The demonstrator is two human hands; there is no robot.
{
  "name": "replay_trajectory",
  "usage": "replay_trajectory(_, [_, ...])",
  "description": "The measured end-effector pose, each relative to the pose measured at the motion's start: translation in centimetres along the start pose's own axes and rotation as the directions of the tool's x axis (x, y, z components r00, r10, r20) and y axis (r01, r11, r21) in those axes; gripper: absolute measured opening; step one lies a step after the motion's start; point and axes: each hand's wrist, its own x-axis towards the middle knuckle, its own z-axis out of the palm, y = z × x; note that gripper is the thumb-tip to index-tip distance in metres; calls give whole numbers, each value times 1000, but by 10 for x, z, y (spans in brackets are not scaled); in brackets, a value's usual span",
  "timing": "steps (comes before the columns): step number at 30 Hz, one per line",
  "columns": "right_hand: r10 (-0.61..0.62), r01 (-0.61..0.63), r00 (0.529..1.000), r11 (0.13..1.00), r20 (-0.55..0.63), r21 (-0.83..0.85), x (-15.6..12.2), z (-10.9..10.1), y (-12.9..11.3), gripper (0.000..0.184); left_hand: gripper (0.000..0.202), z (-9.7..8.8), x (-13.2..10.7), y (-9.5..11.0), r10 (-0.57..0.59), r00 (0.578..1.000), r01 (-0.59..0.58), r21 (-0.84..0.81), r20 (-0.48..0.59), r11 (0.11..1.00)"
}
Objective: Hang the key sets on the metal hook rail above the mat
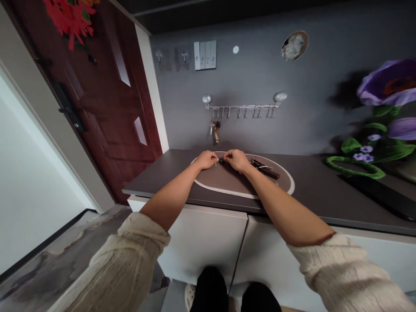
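The left hand (206,159) and the right hand (236,160) meet over the mat (234,184), fingers pinched together on a small bunch of keys (220,162) between them. The keys look light, hard and loose, so they probably slide and jingle; the ring seems the best place to hold. Right of the keys, more keys (264,168) lie on the mat. Behind the mat a hook rail (242,106) hangs on the wall.

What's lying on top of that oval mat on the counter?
On the oval mat lie a bunch of keys and a small dark item pinched by left hand and right hand, which cover most of it.
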Motion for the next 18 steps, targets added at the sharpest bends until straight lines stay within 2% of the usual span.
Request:
replay_trajectory(7, [11,-10,1000,999,27,-52,2,1,0,17,14,5,3,-3,-185,983,182,-226,5,957])
replay_trajectory(18, [30,-27,999,997,45,-77,0,-1,-4,18,5,-2,-3,4,-265,964,247,-385,5,889])
